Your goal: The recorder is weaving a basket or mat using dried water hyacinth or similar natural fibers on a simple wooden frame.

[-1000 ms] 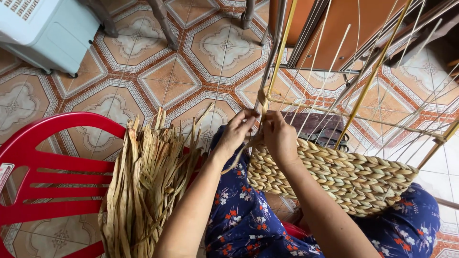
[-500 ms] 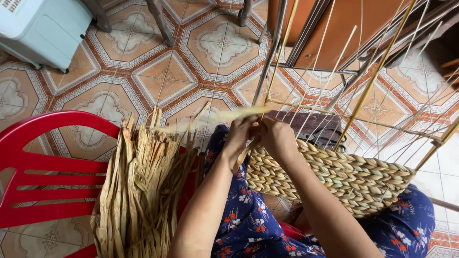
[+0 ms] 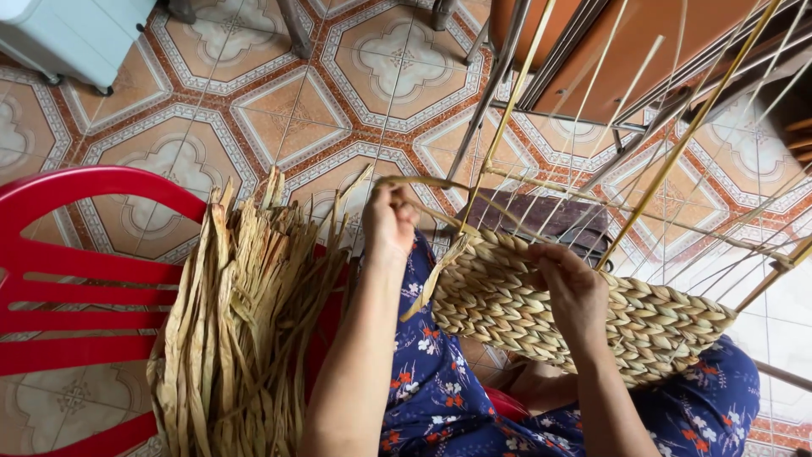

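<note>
A half-woven basket (image 3: pixel 643 317) of dried plant strands rests on my lap, with thin upright stakes (image 3: pixel 592 144) rising from its woven band. My left hand (image 3: pixel 387 222) is closed on a dried strand (image 3: pixel 423 182) and holds it out to the left of the basket's rim. My right hand (image 3: pixel 575 292) presses on the woven band near its top edge, fingers curled over the weave. Beside my left arm stands a thick bundle of dried strands (image 3: pixel 237 330).
A red plastic chair (image 3: pixel 76 279) holds the bundle at the left. Patterned floor tiles (image 3: pixel 279 118) lie ahead. A white plastic box (image 3: pixel 76 34) sits top left. Metal furniture legs (image 3: pixel 499 85) and an orange-brown panel (image 3: pixel 617 51) stand behind the basket.
My hands, together at the rim a second ago, have parted: the left drew the strand out leftward, the right slid right onto the woven band.
</note>
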